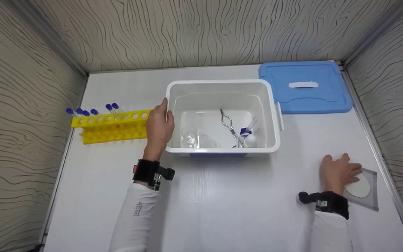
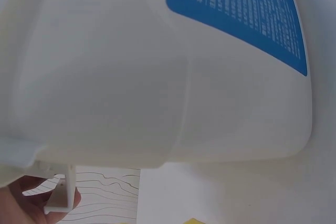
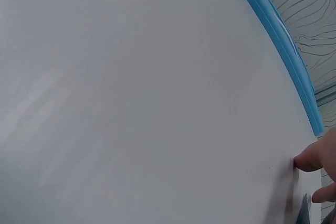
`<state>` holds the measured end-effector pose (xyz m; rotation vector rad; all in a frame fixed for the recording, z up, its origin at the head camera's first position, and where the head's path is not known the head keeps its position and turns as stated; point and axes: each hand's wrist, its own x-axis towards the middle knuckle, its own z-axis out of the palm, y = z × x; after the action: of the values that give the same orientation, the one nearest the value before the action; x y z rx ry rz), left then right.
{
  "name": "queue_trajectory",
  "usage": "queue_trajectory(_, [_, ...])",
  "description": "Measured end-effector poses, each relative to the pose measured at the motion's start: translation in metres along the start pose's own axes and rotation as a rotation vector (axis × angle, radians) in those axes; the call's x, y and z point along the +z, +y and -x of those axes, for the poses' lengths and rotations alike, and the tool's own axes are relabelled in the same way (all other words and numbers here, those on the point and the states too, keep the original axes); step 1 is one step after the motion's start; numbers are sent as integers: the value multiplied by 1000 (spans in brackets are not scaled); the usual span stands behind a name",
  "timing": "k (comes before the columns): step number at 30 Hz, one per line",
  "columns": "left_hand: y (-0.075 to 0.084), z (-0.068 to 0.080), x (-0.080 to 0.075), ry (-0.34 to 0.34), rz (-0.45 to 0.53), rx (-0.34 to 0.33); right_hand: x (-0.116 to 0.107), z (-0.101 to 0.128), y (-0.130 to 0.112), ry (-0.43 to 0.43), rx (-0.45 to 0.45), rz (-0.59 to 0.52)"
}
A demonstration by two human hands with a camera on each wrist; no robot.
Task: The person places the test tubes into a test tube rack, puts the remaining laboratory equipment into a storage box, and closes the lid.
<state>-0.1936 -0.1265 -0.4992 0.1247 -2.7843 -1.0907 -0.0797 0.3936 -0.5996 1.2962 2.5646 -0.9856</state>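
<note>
My left hand (image 1: 159, 127) rests against the left wall of the open white plastic bin (image 1: 273, 115), thumb hooked on its rim and fingers curled round the edge. My right hand (image 1: 339, 171) lies flat, fingers relaxed, on a white round disc on a grey mesh square (image 1: 360, 187), well apart from the bin. Inside the bin, beyond my left fingers, I see metal tongs (image 1: 227, 124), a small clear glass beaker (image 1: 189, 134) and a blue-capped tube (image 1: 249, 126). The blue plastic lid (image 1: 304, 87) is already off, lying behind the bin's right corner. The yellow tube rack (image 1: 112, 126), just left of my knuckles, holds a few blue-capped tubes; most holes look unfilled. I judge the work barely begun. The wrist views show little: bin wall (image 2: 157, 77) close up, bare tabletop (image 3: 147, 103). Other glassware near the tongs is hard to make out.
</note>
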Motion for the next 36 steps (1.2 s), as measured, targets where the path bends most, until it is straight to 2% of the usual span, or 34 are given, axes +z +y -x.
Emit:
queue_trajectory(8, [2, 0, -1, 9, -5, 13, 17, -2, -23, -41, -170, 59])
queue_trajectory(14, [0, 0, -1, 39, -14, 53, 42, 4, -52, -55, -373, 131])
queue_trajectory(20, [0, 1, 0, 27, -8, 40, 69, 20, -77, -81, -565, 155])
queue_trajectory(25, [0, 1, 0, 28, -7, 36, 88, 35, -89, -89, -735, 159])
queue_trajectory(28, [0, 1, 0, 28, -8, 33, 93, 43, -92, -133, -764, 83])
queue_trajectory(32, [1, 1, 0, 16, -7, 19, 93, 48, -94, -199, -750, -12])
queue_trajectory(36, [0, 0, 0, 7, -10, 8, 83, 41, -97, -192, -793, 56])
